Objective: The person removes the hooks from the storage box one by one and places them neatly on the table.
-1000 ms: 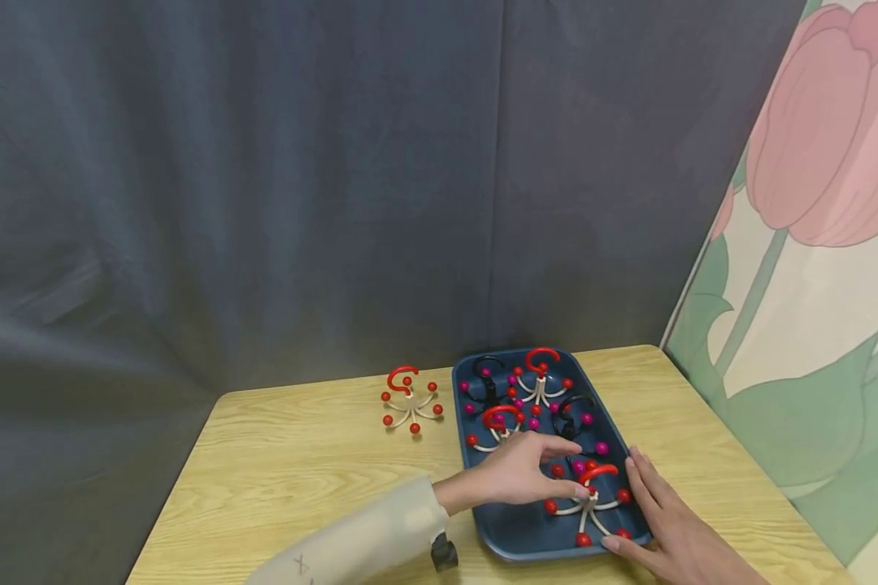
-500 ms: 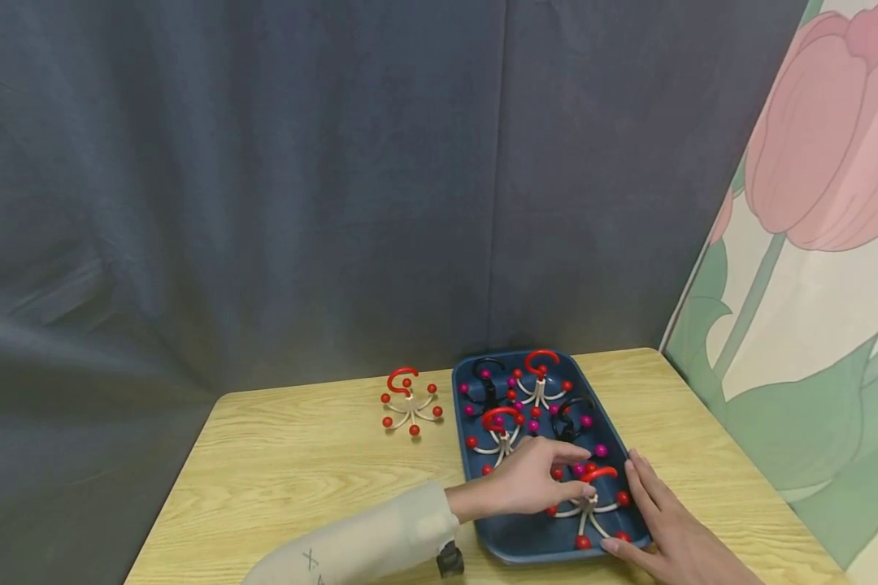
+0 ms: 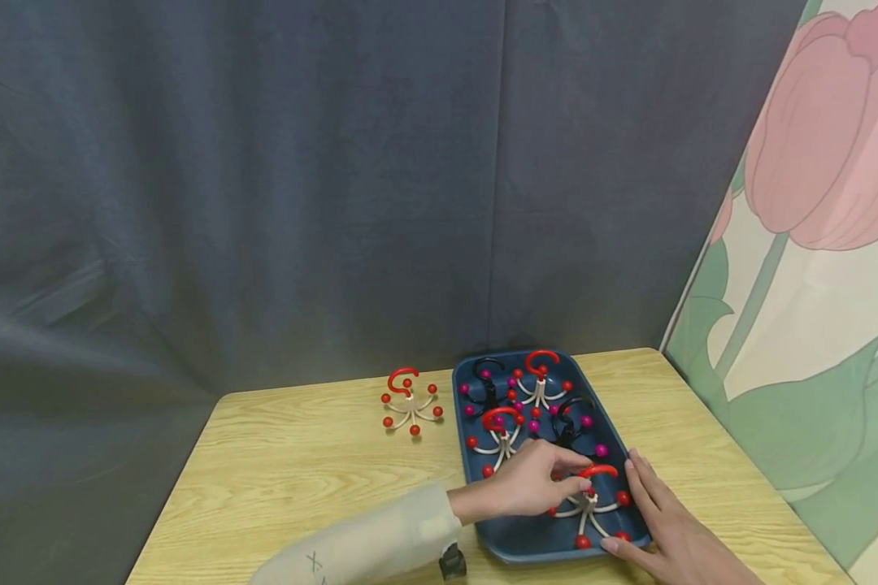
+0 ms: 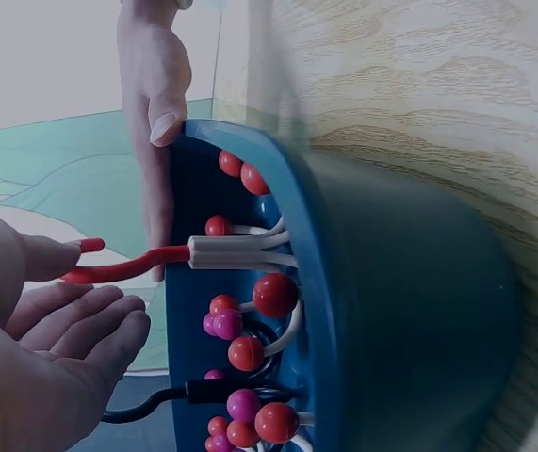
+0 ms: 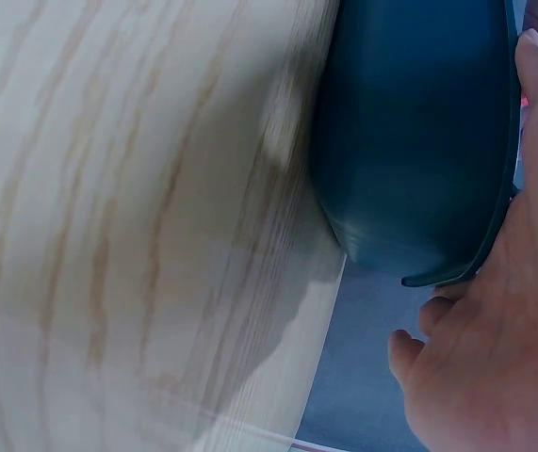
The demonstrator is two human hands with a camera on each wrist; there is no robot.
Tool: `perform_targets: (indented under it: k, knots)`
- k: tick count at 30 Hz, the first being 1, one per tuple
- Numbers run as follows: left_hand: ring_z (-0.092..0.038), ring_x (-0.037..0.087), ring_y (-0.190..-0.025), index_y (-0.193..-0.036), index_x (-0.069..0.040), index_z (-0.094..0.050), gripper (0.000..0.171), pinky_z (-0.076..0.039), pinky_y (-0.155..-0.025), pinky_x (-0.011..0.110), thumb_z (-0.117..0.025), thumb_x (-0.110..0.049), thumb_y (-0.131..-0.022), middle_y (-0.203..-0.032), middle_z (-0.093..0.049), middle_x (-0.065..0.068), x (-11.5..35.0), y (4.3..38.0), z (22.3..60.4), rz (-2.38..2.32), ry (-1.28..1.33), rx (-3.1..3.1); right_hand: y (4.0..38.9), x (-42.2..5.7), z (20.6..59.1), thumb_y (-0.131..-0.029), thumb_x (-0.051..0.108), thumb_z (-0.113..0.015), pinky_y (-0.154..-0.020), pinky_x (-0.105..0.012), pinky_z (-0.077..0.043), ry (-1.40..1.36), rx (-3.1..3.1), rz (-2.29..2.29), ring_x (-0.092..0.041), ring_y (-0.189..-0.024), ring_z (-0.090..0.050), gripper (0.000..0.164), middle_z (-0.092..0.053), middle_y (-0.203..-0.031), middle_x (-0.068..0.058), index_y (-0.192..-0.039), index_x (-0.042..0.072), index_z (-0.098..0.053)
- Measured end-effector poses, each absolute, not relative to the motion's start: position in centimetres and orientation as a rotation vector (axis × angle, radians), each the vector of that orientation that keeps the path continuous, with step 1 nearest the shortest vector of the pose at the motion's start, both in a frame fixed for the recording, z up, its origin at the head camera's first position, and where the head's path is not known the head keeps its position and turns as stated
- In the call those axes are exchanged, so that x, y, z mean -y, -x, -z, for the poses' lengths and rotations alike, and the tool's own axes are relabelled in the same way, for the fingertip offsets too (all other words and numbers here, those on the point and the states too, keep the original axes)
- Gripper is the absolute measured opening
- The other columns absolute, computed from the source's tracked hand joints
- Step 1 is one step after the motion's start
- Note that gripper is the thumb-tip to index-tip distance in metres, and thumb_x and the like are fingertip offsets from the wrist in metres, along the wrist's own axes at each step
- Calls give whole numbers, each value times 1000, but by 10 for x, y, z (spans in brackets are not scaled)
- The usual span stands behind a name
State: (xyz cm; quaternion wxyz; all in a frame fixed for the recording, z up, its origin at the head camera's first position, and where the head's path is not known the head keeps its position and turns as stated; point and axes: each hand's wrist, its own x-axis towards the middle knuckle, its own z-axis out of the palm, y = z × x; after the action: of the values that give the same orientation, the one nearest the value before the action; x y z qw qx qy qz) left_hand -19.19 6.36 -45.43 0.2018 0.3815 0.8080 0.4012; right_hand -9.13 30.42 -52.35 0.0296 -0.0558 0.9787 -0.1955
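Note:
A white hanger (image 3: 589,502) with a red hook (image 4: 108,271) and several red-ball-tipped arms stands at the near end of a dark blue tray (image 3: 515,546). My left hand (image 3: 530,481) reaches over the tray and pinches that hook between thumb and fingers; part of the hook is hidden behind the thumb. My right hand (image 3: 669,516) holds the tray's near right corner, thumb on the front rim and fingers along the right side. Farther back in the tray are white hangers (image 3: 541,388) with red hooks and black hangers (image 3: 567,429) with magenta balls.
Left of the tray, another white hanger (image 3: 410,404) with a red hook lies on the wooden table (image 3: 300,463). A dark curtain (image 3: 336,203) hangs behind the table. On the right rises a panel (image 3: 812,325) painted with a pink tulip.
My left hand has shifted slightly right, and its thumb and fingers have closed on the red hook. My right hand stays at the tray corner.

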Motion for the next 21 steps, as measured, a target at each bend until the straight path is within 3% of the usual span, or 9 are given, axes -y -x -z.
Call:
perform_targets:
  k: [3, 7, 10, 16, 21]
  knots:
    - [-64, -8, -66, -132, -18, -75, 29, -46, -54, 14, -68, -25, -104, -104, -82, -11, -65, 191, 457, -1157, -1050, -2233, 91, -304, 524, -90, 72, -66, -102, -70, -51, 167, -3017, 614, -53, -146, -40, 116, -20, -171, -28, -166, -2, -20]
    - [-56, -8, -56, -130, -17, -76, 28, -42, -50, 15, -68, -24, -104, -104, -82, -12, -66, 189, 461, -1186, -1038, -2224, 91, -303, 523, -89, 74, -66, -102, -70, -51, 149, -3014, 624, -51, -147, -40, 117, -20, -172, -27, -166, -1, -20]
    - [-48, 0, -45, -130, -17, -76, 28, -37, -43, 18, -67, -24, -105, -101, -83, -10, -66, 189, 464, -1204, -1034, -2213, 91, -303, 522, -90, 73, -66, -101, -70, -51, 157, -3015, 617, -53, -146, -40, 116, -21, -171, -28, -166, -2, -20]
    - [-41, 2, -39, -128, -19, -78, 26, -32, -41, 17, -68, -24, -104, -89, -83, -3, -67, 188, 464, -1228, -1016, -2208, 91, -303, 521, -90, 73, -66, -101, -70, -51, 155, -3001, 609, -54, -146, -39, 117, -20, -171, -30, -166, -3, -20]
    - [-37, 4, -39, -128, -20, -78, 27, -30, -40, 18, -69, -25, -103, -82, -81, -7, -68, 188, 463, -1230, -999, -2212, 92, -303, 521, -90, 73, -65, -101, -70, -51, 156, -3005, 601, -54, -147, -40, 116, -21, -171, -29, -166, -3, -21]
